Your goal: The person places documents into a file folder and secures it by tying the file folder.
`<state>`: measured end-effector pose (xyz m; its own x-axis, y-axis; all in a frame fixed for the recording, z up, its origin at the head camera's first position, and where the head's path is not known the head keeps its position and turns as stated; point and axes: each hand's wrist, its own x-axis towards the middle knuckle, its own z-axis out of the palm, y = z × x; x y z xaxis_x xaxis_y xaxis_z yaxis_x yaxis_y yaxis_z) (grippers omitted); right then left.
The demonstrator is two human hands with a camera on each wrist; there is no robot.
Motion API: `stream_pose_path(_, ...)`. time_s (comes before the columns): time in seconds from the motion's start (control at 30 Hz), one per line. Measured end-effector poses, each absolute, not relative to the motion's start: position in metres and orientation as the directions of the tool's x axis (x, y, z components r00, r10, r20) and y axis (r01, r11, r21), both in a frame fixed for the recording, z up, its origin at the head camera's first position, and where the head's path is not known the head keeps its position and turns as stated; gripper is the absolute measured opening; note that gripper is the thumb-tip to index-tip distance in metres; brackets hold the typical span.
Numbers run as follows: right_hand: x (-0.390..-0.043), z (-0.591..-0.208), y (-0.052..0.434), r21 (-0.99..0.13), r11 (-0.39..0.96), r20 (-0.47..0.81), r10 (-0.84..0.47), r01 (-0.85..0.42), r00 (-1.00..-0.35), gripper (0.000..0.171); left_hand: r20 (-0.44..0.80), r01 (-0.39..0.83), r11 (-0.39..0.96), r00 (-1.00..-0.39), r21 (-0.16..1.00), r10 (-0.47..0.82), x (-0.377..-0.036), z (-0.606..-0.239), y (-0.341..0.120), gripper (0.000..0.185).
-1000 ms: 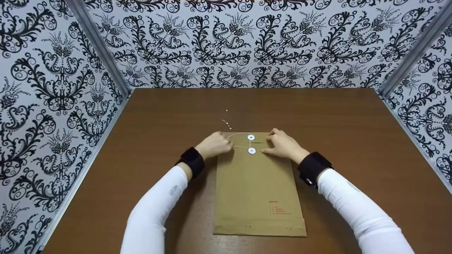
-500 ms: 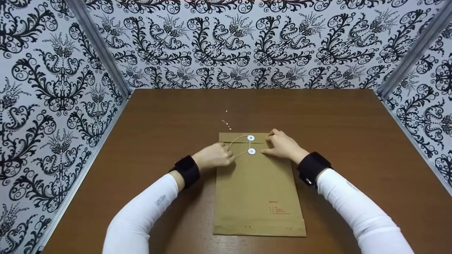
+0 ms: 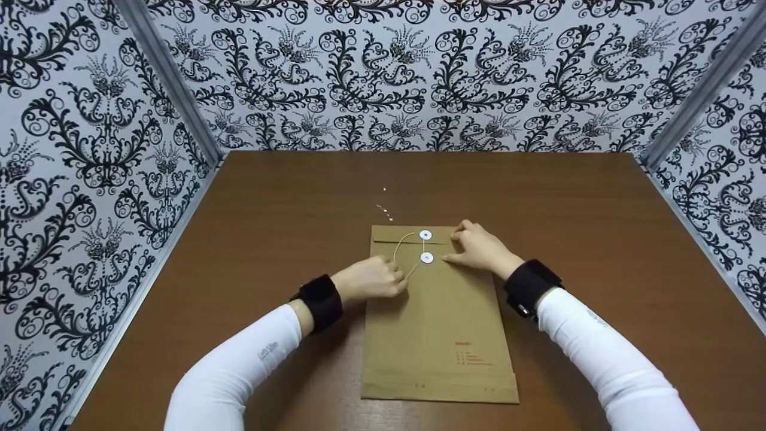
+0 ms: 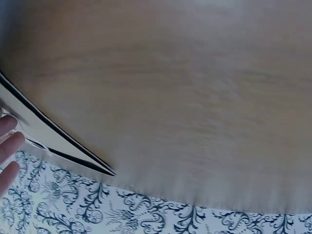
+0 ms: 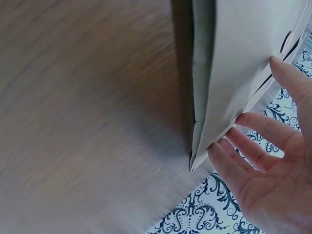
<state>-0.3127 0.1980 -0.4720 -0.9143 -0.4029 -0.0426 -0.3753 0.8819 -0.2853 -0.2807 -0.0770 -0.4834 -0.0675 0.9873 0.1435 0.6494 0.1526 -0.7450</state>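
Observation:
A brown paper envelope [image 3: 437, 317] lies lengthwise on the table, its flap end at the far side. Two white round buttons, an upper one [image 3: 425, 234] on the flap and a lower one [image 3: 426, 258], are joined by a thin string [image 3: 395, 248]. My left hand [image 3: 374, 278], over the envelope's left side, pinches the string. One stretch leads to the lower button, while another curves up toward the upper button. Fingertips of my right hand [image 3: 479, 246] rest on the flap's right part; in the right wrist view its fingers [image 5: 265, 124] are spread along the envelope's edge.
Small white specks [image 3: 385, 211] dot the brown table [image 3: 287, 197] beyond the envelope. Patterned black-and-white panels [image 3: 383, 72] enclose the back and sides, with grey metal posts [image 3: 173, 78] at the corners. Red print [image 3: 470, 353] marks the envelope's near end.
My left hand has moved toward me and slightly right with the string. The string's upper stretch now ends just left of the upper button. My right hand has stayed in place.

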Motion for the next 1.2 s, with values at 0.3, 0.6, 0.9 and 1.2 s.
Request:
stream_pose_path(0.3,-0.312,-0.472,0.198,-0.284,0.879,-0.031,-0.409,-0.384,-0.912,0.048,0.144,0.701,0.175,-0.104,-0.691,0.984,-0.264,-0.48,-0.063,0.016)
stream_pose_path(0.6,-0.312,-0.472,0.198,-0.283,0.871,-0.014,-0.421,-0.401,-0.907,0.045,0.203,0.75,0.245,-0.149,-0.615,0.968,-0.256,-0.482,-0.048,0.014)
stream_pose_path(0.9,-0.311,-0.471,0.198,-0.285,0.868,-0.016,-0.428,-0.406,-0.904,0.047,0.206,0.761,0.283,-0.198,-0.584,0.958,-0.251,-0.481,-0.031,0.012)
stream_pose_path(1.2,-0.31,-0.474,0.2,-0.265,0.877,0.004,-0.415,-0.401,-0.91,0.051,0.2,0.777,0.31,-0.239,-0.548,0.95,-0.251,-0.48,-0.033,0.01)
